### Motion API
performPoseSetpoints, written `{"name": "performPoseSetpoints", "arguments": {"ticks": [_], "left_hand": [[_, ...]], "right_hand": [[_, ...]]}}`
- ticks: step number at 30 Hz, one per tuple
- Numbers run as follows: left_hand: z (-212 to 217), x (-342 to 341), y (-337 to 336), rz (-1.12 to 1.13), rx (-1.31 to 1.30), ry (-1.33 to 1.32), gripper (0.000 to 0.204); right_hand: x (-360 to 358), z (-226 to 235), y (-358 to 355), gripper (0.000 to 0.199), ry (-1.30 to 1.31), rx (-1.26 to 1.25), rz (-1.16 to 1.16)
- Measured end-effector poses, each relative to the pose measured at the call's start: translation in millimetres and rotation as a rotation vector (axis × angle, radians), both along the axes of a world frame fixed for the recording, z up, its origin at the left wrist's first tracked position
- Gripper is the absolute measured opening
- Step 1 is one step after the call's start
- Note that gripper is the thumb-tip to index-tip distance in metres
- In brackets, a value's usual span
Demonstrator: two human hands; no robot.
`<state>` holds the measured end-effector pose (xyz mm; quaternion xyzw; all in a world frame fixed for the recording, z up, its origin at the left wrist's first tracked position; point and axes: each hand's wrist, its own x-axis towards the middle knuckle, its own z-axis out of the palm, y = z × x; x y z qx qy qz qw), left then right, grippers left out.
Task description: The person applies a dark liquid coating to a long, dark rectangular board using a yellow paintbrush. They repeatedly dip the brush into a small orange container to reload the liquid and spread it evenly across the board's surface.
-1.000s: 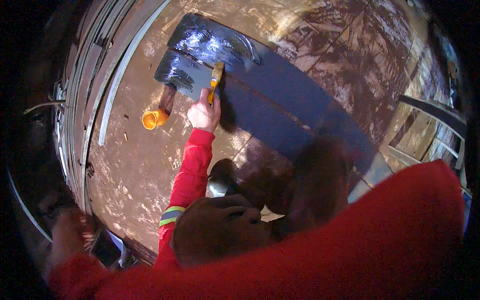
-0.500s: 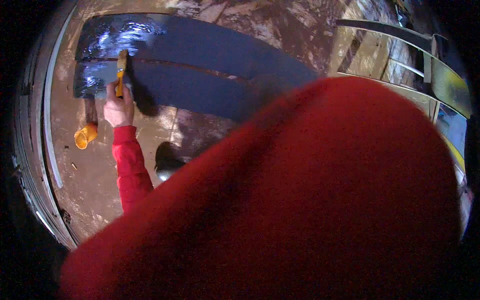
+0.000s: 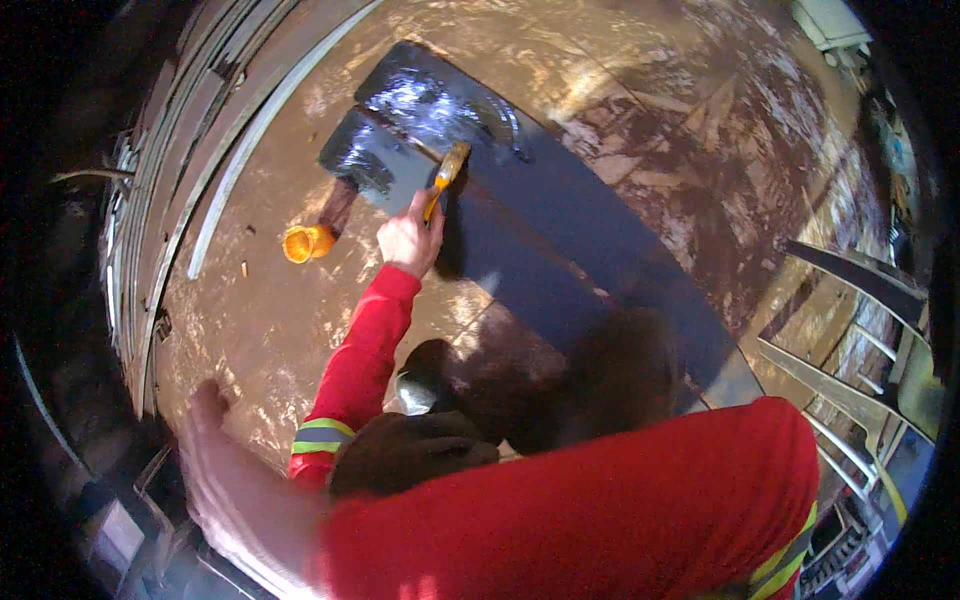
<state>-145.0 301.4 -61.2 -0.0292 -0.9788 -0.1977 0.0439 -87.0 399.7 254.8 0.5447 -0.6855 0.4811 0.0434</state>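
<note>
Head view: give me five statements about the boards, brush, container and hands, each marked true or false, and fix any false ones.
1. The left hand holds the brush. True.
2. The orange container is left of the dark boards. True.
3. The brush's handle is blue. False: it is yellow.
4. Shiny patches lie at the boards' upper-left end. True.
5. Both hands hold the brush. False: the right hand is apart from it, blurred at lower left.
</note>
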Motion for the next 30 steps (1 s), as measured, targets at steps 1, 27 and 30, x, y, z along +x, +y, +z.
{"name": "performPoseSetpoints", "arguments": {"ticks": [1, 27, 30], "left_hand": [[-1.6, -8.2, -1.3, 0.05, -0.028, -0.014, 0.016], [-1.5, -76.4, 39.5, -0.152, -0.002, -0.058, 0.017], [-5.1, -51.9, 58.0, -0.306, 0.002, -0.071, 0.019]], "right_hand": [[-9.6, -8.1, 6.1, 0.014, -0.005, 0.014, -0.049], [-36.7, -357.7, 234.3, 0.051, -0.099, 0.787, -0.803], [-37.7, -358.2, 236.6, 0.051, -0.091, 0.78, -0.808]]}}
